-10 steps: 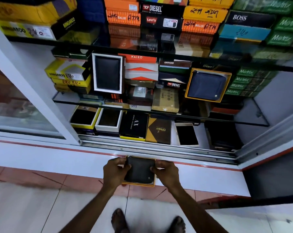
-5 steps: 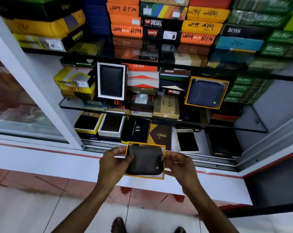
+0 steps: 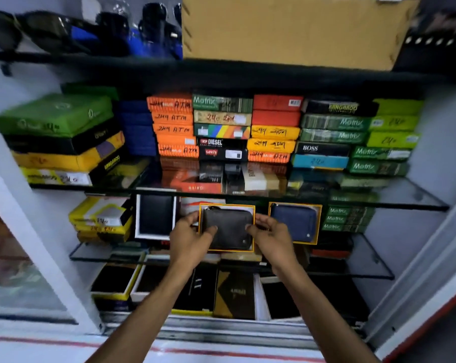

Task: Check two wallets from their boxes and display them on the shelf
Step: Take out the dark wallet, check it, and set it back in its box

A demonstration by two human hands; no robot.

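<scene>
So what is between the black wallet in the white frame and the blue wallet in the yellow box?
In the head view, the dark wallet in its yellow-edged box, held by the left hand and right hand, fills that gap.

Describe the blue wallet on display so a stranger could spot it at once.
Find the middle glass shelf of the cabinet. Just right of the two hands, a blue wallet stands propped in an orange-rimmed box, left of the green Matrix boxes. It is the only blue wallet; the wallet being held and the white-framed one are dark.
</scene>
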